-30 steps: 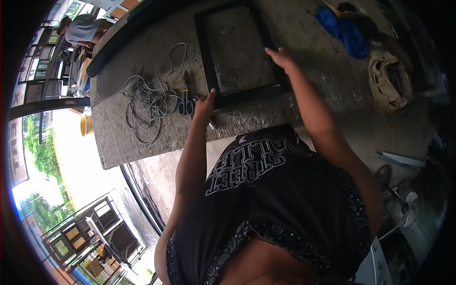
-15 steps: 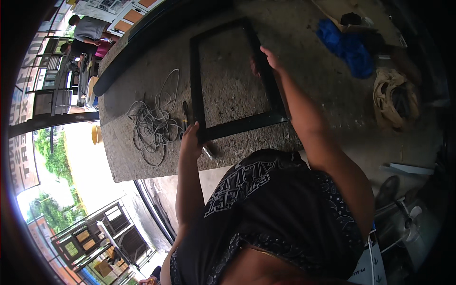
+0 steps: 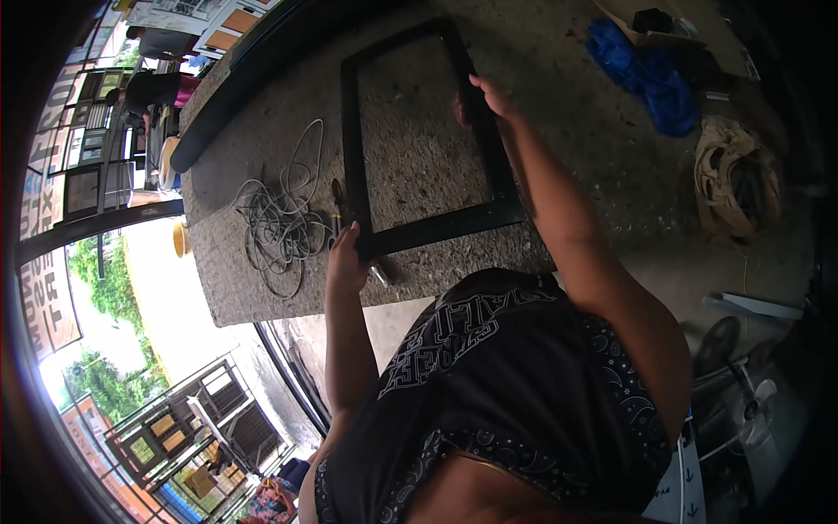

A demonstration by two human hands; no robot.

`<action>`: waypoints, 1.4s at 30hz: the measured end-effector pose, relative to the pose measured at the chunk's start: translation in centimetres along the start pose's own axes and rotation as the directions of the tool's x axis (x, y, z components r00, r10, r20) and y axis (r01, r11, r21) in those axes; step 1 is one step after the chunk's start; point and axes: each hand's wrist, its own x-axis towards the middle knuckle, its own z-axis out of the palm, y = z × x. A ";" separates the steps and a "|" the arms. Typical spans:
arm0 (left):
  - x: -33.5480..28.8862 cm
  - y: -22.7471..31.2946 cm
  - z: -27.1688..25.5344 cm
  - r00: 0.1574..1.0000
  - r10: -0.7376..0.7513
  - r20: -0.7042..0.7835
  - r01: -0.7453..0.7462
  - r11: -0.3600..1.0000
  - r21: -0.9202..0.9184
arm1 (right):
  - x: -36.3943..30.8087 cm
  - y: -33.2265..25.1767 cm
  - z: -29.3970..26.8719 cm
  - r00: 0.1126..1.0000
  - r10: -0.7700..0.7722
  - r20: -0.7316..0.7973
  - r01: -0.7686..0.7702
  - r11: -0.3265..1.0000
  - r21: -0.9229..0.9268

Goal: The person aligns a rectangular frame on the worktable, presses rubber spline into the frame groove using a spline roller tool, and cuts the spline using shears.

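Note:
A black rectangular frame [image 3: 436, 227], like a window or door panel surround, is tilted above the worktable, and its middle is see-through. My left hand [image 3: 347, 260] grips its near left corner with the fingers closed. Farther up, my right hand [image 3: 491, 98] is wrapped round the right side bar, fingers on the inner edge and thumb outside. Just left of the frame lies a slim tool with a dark and yellow handle [image 3: 337, 199]. A small silvery metal piece [image 3: 379, 275] shows beside my left hand.
A tangled grey cable [image 3: 278, 229] lies on the rough worktable [image 3: 223, 288] to the left. On the right are a blue cloth or bag [image 3: 650, 83], a tan bag [image 3: 738, 170] and a fan [image 3: 755, 402]. Two people [image 3: 157, 92] stand at the far left.
Both hands and the frame have shifted slightly left and away from me, grip unchanged. A person in patterned clothing now shows more at the lower left.

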 end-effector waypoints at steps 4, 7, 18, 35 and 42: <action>0.0 -0.3 0.0 1.000 0.017 0.001 -0.017 1.000 -0.024 | -0.1 0.3 0.0 0.999 -0.037 0.013 0.038 0.996 -0.086; 0.0 -0.1 0.5 1.000 0.013 -0.006 -0.013 1.000 -0.004 | -0.2 -0.1 -0.5 0.997 -0.067 -0.039 0.061 0.989 -0.134; -0.2 -0.3 0.6 0.999 0.049 -0.011 -0.049 0.999 -0.013 | -1.3 0.1 1.5 0.999 0.039 -0.020 -0.039 0.999 -0.018; 2.8 -5.0 -0.3 0.912 0.393 -0.119 -0.205 0.686 0.698 | -3.2 1.3 -0.6 0.948 -0.121 -0.295 -0.033 0.883 -0.468; 2.5 -6.8 1.6 0.918 0.395 -0.040 -0.209 0.568 0.796 | -11.5 10.1 4.4 0.493 -0.783 0.379 -0.149 -0.504 -0.851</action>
